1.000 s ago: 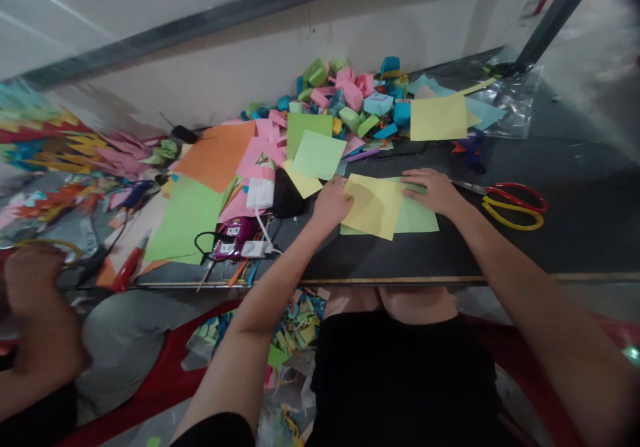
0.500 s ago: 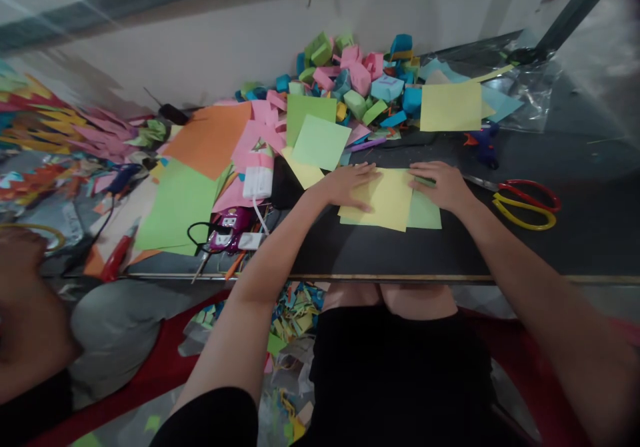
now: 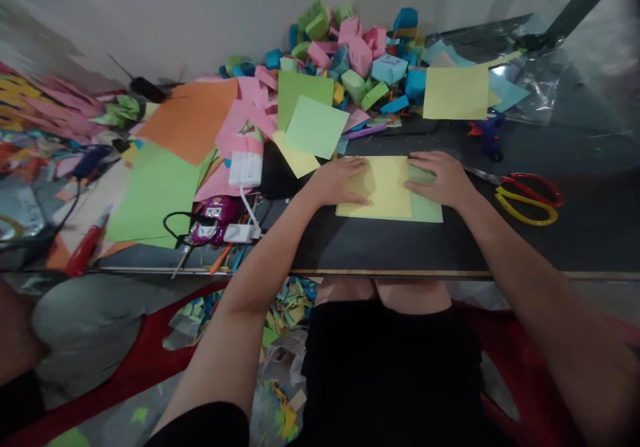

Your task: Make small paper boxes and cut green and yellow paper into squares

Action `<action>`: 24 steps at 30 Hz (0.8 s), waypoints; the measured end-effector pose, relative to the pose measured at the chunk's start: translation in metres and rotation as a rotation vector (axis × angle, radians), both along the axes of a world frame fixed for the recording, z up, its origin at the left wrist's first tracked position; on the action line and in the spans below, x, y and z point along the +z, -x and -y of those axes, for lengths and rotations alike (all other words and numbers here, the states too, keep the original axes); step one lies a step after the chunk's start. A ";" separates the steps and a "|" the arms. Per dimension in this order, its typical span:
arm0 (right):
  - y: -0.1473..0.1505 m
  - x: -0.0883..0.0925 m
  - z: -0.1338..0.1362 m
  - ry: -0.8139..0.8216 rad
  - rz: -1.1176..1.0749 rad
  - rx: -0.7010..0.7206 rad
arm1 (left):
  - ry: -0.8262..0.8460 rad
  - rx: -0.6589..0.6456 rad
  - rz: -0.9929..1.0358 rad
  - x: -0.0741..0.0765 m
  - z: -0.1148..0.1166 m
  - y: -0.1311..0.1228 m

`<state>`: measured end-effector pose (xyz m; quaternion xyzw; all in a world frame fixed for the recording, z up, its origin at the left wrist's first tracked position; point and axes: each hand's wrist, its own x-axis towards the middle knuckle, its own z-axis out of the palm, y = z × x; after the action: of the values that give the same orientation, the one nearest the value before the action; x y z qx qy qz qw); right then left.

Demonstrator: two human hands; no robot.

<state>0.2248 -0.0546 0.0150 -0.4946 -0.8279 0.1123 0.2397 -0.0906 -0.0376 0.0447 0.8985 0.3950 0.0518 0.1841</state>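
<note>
In the head view, one smooth yellow rectangular paper sheet (image 3: pixel 387 187) lies flat over one pale green paper sheet (image 3: pixel 427 199), which shows along its right side and lower edge, on the black tabletop (image 3: pixel 380 250). Two hands stand apart, fingers spread: the left hand (image 3: pixel 341 179) rests on the yellow sheet's left part, the right hand (image 3: pixel 443 175) at its right edge. Rightward lies one pair of red-and-yellow-handled metal scissors (image 3: pixel 508 180)

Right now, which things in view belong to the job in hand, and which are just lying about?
Likely in use:
- yellow sheet, under left hand, right hand at its edge
- pale green sheet beneath

Seemingly idle:
- scissors
- orange sheet
- folded paper pieces
</note>
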 end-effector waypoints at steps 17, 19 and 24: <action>0.001 0.005 0.003 0.021 -0.037 0.022 | -0.013 -0.025 0.039 -0.003 0.001 0.006; 0.001 0.006 0.004 0.035 -0.031 0.025 | -0.015 -0.029 0.050 -0.003 0.001 0.007; 0.002 0.009 0.005 0.036 0.000 0.025 | -0.011 -0.037 0.064 -0.005 0.000 0.009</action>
<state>0.2226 -0.0600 0.0237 -0.4885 -0.8318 0.1302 0.2291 -0.0999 -0.0377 0.0399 0.9046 0.3719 0.0791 0.1927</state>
